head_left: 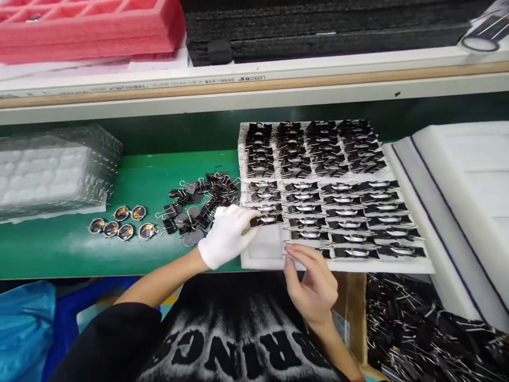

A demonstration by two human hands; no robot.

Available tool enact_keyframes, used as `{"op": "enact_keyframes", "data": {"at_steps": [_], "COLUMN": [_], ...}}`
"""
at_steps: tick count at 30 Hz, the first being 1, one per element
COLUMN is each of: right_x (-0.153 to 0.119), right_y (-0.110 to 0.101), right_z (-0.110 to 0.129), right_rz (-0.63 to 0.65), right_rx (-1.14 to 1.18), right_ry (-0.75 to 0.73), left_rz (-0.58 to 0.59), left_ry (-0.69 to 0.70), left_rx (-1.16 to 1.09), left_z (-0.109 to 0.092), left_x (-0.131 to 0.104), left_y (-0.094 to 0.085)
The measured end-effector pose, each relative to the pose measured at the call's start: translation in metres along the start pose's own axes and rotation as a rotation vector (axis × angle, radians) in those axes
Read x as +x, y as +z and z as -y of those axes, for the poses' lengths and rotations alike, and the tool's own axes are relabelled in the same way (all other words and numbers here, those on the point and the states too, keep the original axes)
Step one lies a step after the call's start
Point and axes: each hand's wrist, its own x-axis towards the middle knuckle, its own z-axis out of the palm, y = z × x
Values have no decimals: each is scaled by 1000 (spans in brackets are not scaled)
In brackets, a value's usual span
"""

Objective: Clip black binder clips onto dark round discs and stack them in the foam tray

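My left hand [230, 233], in a white glove, reaches over the left edge of a white foam tray [264, 246]. Its fingers are closed on a black binder clip [268, 218] in the leftmost column. My bare right hand [312, 276] is at the tray's front edge, thumb and forefinger pinched at the wire handles of another binder clip [318, 252]. Rows of round metal-rimmed pieces [358, 253] with black clips on both sides stand in the tray. Beside my gloved hand lies a pile of loose binder clips [217, 191] with grey discs [193, 212].
Several round metal-rimmed pieces [125, 232] lie on the green bench [151, 260]. Stacked clear plastic trays [51, 170] stand at the left, white foam [469, 212] at the right. A box of binder clips [429, 329] sits below. A shelf [222, 85] spans the back, holding pink foam [95, 34].
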Motion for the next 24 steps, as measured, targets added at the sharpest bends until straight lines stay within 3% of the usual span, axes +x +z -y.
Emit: {"op": "enact_keyframes", "data": {"at_steps": [4, 9, 15, 20, 24], "right_x": [-2, 0, 2, 1, 0], "right_y": [10, 14, 21, 28, 30], "right_z": [2, 0, -2, 0, 2], "right_rz": [83, 196, 291, 315, 334], "right_rx": [103, 151, 156, 165, 164], "right_ry": [-39, -55, -97, -113, -117], "left_rz": [-14, -22, -17, -123, -147], "left_ry": [5, -91, -69, -91, -86], "left_rx": [115, 280, 155, -27, -18], "left_z": [-6, -3, 3, 3, 2], "left_x": [-1, -7, -8, -10, -11], "left_y": [10, 17, 22, 23, 24]}}
